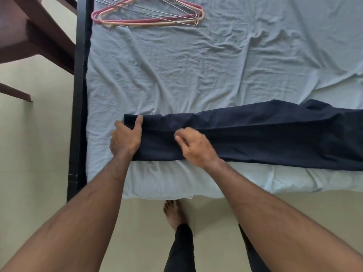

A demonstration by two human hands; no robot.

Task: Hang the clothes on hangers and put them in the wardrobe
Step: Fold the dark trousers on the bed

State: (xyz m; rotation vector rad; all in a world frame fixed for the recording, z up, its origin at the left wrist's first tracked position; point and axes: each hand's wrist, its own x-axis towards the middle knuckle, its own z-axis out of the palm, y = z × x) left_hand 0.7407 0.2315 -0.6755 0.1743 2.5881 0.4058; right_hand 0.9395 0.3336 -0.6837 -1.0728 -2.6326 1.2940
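Note:
Dark navy trousers (255, 138) lie flat across the near part of the bed, stretching from the left side out past the right edge of view. My left hand (125, 137) grips the left end of the trousers, thumb on top of the cloth. My right hand (193, 146) rests on the cloth a little to the right, its fingers curled and pinching the fabric. Several hangers (147, 15), pink plastic and thin metal ones, lie in a pile at the far left of the bed. No wardrobe shows.
The bed's light blue sheet (186, 71) is wrinkled. A black bed frame (79, 95) runs along the left side. Dark brown wooden furniture (33, 36) stands at the upper left. My bare foot (173, 213) stands on the beige floor below the bed edge.

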